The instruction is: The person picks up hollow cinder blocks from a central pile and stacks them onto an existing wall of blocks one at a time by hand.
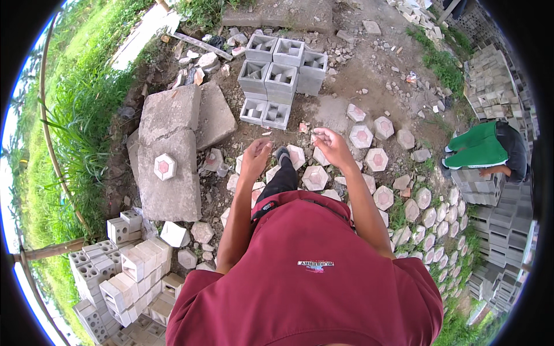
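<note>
Left hand (254, 158) and right hand (335, 149) are empty, fingers loosely curled. Hollow blocks (280, 93) ahead: likely heavy, stiff, rough, edges chippable; best gripped by opposite outer walls.

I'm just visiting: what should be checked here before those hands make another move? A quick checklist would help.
1. Left hand free: ok, it looks empty.
2. Right hand free: ok, it looks empty.
3. Clear footing around the visible shoe: not ok, hexagonal pavers lie scattered close by.
4. Other foot's footing: cannot tell, it is out of sight.
5. Grey hollow blocks steady: cannot tell.
6. Other person at a distance: ok, bent over, off to the right.
</note>
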The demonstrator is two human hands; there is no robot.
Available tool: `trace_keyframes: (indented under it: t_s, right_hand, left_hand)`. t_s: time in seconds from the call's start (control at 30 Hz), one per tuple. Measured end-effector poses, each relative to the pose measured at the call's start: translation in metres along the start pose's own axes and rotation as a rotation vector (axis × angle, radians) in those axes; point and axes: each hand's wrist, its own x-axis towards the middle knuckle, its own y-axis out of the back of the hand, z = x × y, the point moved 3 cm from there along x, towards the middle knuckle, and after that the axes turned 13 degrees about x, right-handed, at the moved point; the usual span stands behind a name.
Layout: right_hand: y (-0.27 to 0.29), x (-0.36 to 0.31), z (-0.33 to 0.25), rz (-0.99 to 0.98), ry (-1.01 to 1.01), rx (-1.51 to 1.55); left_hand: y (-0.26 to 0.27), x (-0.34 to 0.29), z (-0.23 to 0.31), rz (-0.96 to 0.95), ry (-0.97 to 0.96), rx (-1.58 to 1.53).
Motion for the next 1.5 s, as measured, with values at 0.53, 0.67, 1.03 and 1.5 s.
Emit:
trace_keyframes:
  t_s: [0.53,0.67,1.03,1.5]
  right_hand:
    - [0.047,0.324,-0.035,0.012,-0.082,-0.065]
    - [0.069,0.390,-0.022,-0.055,-0.141,-0.114]
    - [0.147,0.637,0.048,-0.432,-0.153,-0.417]
    - [0.236,0.867,0.173,-0.449,-0.058,-0.770]
  left_hand:
    - [0.036,0.335,0.054,0.010,-0.038,-0.095]
    - [0.027,0.371,0.048,0.107,0.055,-0.182]
    - [-0.037,0.545,-0.022,0.430,0.385,-0.210]
    - [-0.196,0.743,-0.078,0.326,0.853,-0.502]
